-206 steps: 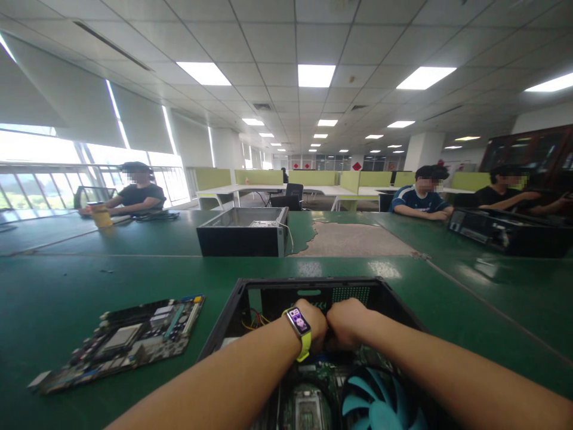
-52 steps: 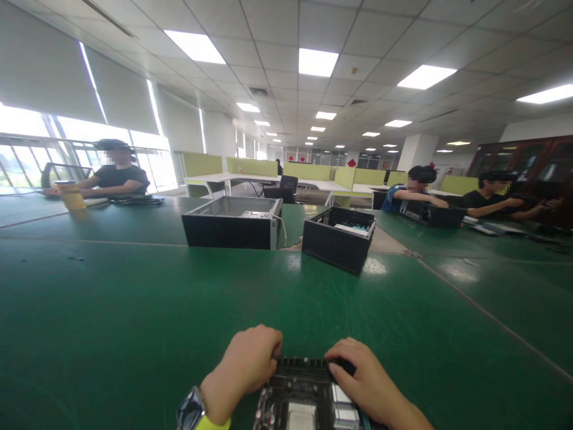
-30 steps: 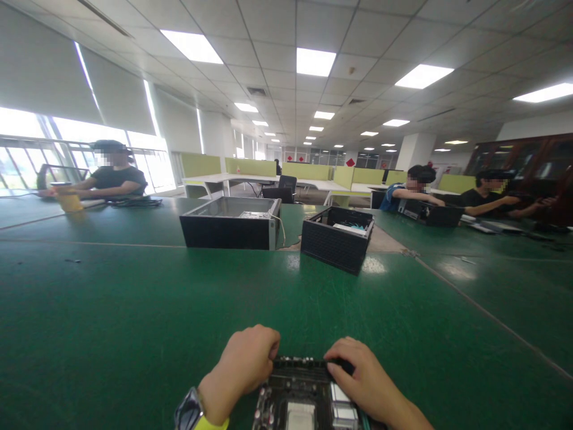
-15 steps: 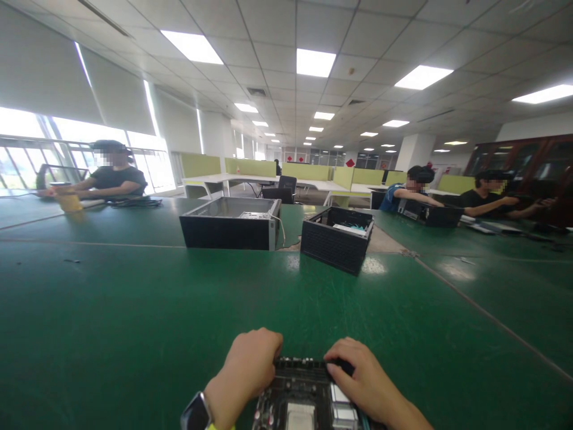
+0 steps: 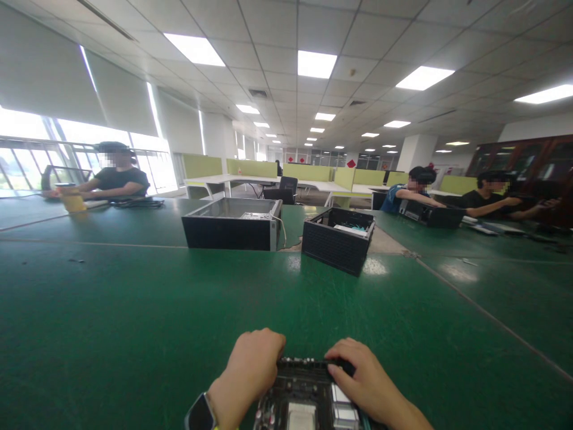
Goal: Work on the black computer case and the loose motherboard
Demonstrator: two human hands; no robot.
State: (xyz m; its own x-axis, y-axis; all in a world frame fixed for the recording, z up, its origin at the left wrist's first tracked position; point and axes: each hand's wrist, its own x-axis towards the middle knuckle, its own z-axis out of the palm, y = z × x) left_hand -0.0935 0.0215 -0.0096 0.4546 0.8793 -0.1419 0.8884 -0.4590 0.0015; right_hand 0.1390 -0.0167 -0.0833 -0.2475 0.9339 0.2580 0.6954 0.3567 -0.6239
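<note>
A dark motherboard lies before me at the bottom of the head view, its near part cut off by the frame. A pale square shows near its middle, and silver blocks line its right side. At the board's far left corner, my left hand is closed with its fingers curled down, the fingertips hidden. My right hand grips the far right corner, thumb and fingers around a black part at the edge. A watch sits on my left wrist.
On the green table stand two open black computer cases, one wide and one smaller to its right. A person sits far left near a yellow cup. Two people work far right around another black case.
My left hand has shifted very slightly to the right, and the whole view has moved a little with the camera. Both hands keep their places at the motherboard.
</note>
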